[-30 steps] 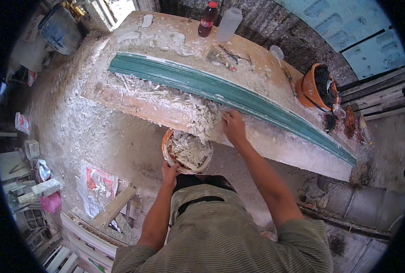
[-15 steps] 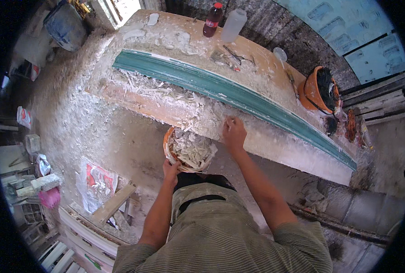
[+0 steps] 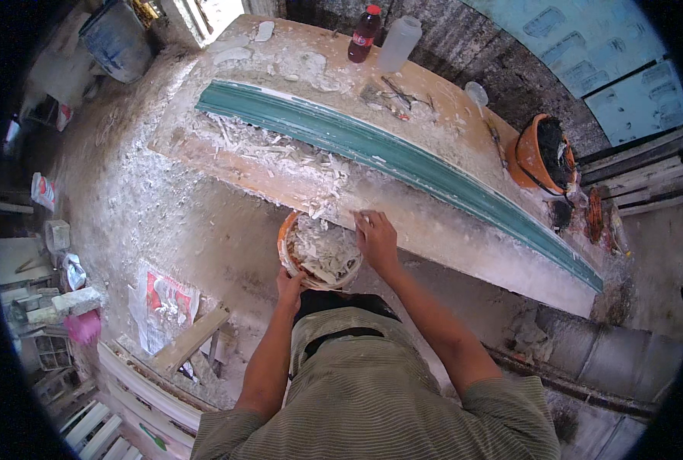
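My left hand (image 3: 289, 291) is closed on the near left rim of an orange bucket (image 3: 284, 234) with a white-crusted edge. Broken whitish plaster scraps (image 3: 323, 249) fill the bucket, which sits just under the table's front edge. At that edge, beside the bucket's right side, my right hand (image 3: 377, 239) has its fingers curled together; whatever they might hold is hidden. A long green moulding-shaped form (image 3: 372, 150) lies across the table (image 3: 241, 172). Between it and the front edge, more white scraps (image 3: 280, 153) are spread, some hanging at the lip above the bucket.
On the table's far side stand a bottle of dark red drink (image 3: 364, 34) and a translucent plastic bottle (image 3: 399, 44). Small tools (image 3: 397, 96) lie near them. An orange pail (image 3: 537, 153) with dark contents is at the right end. A wooden trestle (image 3: 192, 340) stands at lower left.
My right hand has moved left along the table's front edge, up to the bucket's right side. My left hand has kept its hold on the bucket.
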Tool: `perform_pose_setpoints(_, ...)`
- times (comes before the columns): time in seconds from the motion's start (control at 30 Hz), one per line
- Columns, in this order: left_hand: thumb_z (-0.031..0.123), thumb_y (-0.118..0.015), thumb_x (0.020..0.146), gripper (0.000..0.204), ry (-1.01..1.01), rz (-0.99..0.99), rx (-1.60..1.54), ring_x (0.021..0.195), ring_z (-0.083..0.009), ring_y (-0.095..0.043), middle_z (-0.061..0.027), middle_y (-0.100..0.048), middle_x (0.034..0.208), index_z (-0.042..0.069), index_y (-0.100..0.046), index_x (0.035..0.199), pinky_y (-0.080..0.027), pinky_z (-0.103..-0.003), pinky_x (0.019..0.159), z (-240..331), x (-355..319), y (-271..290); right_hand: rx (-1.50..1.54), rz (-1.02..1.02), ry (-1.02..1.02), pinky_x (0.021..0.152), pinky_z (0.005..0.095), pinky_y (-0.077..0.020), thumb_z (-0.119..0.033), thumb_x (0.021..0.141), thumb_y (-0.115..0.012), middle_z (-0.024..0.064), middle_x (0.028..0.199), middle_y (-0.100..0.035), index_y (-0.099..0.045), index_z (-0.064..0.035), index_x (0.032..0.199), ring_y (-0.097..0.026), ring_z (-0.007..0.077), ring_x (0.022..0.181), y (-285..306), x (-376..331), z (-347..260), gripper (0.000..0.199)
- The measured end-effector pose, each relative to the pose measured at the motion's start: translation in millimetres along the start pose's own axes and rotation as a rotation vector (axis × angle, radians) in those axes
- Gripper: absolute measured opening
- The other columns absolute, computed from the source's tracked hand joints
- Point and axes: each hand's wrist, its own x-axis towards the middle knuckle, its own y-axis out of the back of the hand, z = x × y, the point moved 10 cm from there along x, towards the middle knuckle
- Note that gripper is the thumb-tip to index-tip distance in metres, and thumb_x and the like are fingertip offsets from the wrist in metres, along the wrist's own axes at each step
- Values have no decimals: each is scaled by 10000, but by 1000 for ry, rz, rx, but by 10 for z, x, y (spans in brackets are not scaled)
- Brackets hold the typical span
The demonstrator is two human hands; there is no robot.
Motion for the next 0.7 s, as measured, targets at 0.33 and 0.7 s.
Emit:
perform_pose_setpoints(0.33,-49,-670,816,411,-40,57,-9,909,-244,-700,-115,-672,1104,9,-573,1211,-619,-368,743,-139,39,179,93,-267,7,838,411,-557,-76,872,-666,112,1076,-679,-721,-76,1158,-649,317,988,-133,-244,53,291)
perform_pose_setpoints(0.7,-40,-674,812,468,-33,8,5,946,-273,-709,-125,-670,1119,21,-548,1258,-631,-401,731,-3,-39,170,234,-156,-187,817,425,-555,-55,869,-663,176,1126,-665,-705,-49,1155,-639,352,1037,-444,-96,298,289)
